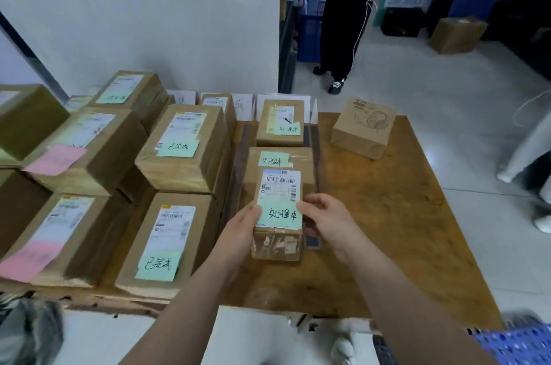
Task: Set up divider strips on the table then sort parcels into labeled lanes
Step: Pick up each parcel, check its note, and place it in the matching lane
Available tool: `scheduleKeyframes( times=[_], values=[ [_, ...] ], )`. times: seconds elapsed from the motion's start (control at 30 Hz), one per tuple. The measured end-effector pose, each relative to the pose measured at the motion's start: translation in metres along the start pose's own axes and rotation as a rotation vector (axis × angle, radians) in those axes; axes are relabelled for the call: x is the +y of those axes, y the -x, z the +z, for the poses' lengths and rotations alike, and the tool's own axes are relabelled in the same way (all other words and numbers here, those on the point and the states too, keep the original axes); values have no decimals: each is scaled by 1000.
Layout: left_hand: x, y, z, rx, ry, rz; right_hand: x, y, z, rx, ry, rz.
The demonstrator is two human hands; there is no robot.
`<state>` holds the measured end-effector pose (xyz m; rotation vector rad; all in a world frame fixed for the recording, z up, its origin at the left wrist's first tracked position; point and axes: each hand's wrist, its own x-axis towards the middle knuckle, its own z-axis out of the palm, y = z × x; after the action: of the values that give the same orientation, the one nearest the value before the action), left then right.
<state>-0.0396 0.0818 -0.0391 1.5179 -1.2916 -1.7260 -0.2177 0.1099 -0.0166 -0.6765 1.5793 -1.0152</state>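
Gripping a parcel (278, 215) from both sides, left hand (244, 230), right hand (325, 221), green note (278, 214) on top, above the table (387, 230).

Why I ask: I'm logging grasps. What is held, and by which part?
The small parcel with a green note, at its near end: left hand on its left side, right hand on its right.

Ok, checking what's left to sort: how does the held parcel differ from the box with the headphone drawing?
The parcel carries a white shipping label and a green note; the headphone box has a printed drawing, no note. The parcel is held by the left hand and right hand; the headphone box sits alone, untouched. Both are brown cardboard.
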Motion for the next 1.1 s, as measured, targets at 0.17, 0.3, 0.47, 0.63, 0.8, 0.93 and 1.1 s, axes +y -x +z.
scheduleKeyframes(
  times=[0.17,0.3,0.47,0.63,0.8,0.93,1.1],
  values=[
    [-17,-4,-6,-2,-117,-4,33,-8,19,82,94,42],
    [-23,-13,-3,-3,-181,-12,45,-17,23,131,171,26],
    [-34,-20,6,-3,-208,-60,56,-26,25,157,278,27],
    [-44,-23,10,34,-226,-53,63,-26,27,170,292,29],
    [-28,-23,8,104,-266,-64,48,-26,22,235,259,12],
    [5,-23,7,144,-294,87,17,-21,11,271,287,-84],
    [55,-33,21,88,-446,286,-18,-19,-28,340,453,-220]
  ],
)
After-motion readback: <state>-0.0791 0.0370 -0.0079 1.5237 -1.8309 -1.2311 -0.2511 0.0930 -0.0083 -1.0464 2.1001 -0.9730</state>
